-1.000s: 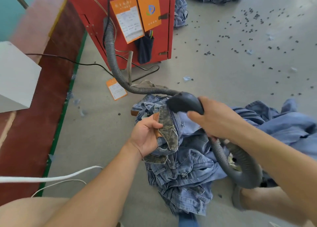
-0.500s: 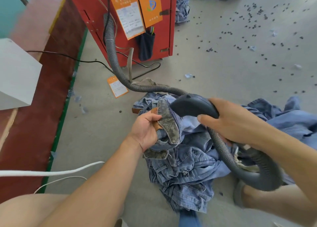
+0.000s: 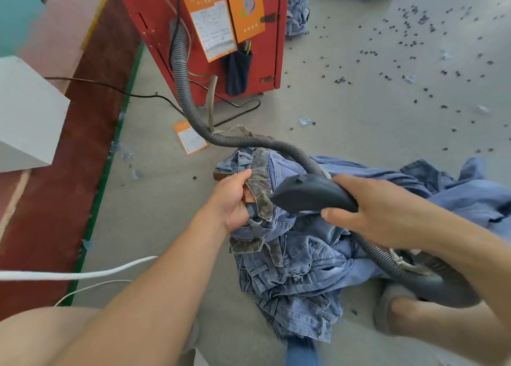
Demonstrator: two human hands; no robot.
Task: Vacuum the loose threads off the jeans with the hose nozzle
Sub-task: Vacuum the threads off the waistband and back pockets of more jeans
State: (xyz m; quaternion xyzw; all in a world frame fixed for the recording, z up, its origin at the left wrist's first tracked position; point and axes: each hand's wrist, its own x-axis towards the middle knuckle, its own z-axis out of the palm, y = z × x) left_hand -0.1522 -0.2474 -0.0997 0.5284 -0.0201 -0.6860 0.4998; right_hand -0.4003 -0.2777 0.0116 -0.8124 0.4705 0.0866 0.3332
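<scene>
Jeans: the jeans (image 3: 293,258) lie in a crumpled heap on the floor (image 3: 359,111), in front of the person, and the waistband part is lifted up from the heap.
Waistband: the waistband (image 3: 260,191) stands nearly upright, its dark inner side turned to the nozzle.
Nozzle: the dark hose nozzle (image 3: 309,194) points to the left, and its tip is just beside the waistband; whether it touches the cloth cannot be told.
Hose: the ribbed hose (image 3: 182,70) runs from the red machine (image 3: 199,28) down over the floor to the nozzle, and a second loop of it hangs under the right forearm.
Left hand: the left hand (image 3: 232,200) has its grip clamped on the waistband, the thumb on top and the fingers curled behind the cloth.
Right hand: the right hand (image 3: 376,211) has its grip wrapped round the rear of the nozzle, and the thumb lies along the underside.
Step in hand: it seems the person is vacuuming the waistband zone while the other hand holds it taut.
Next move: probably the nozzle must slide along the band, keeping close to the cloth, and the left hand must feed a fresh part.
Around: many small dark bits (image 3: 414,47) are scattered on the floor to the right, and a white cable (image 3: 83,274) crosses at the left.
</scene>
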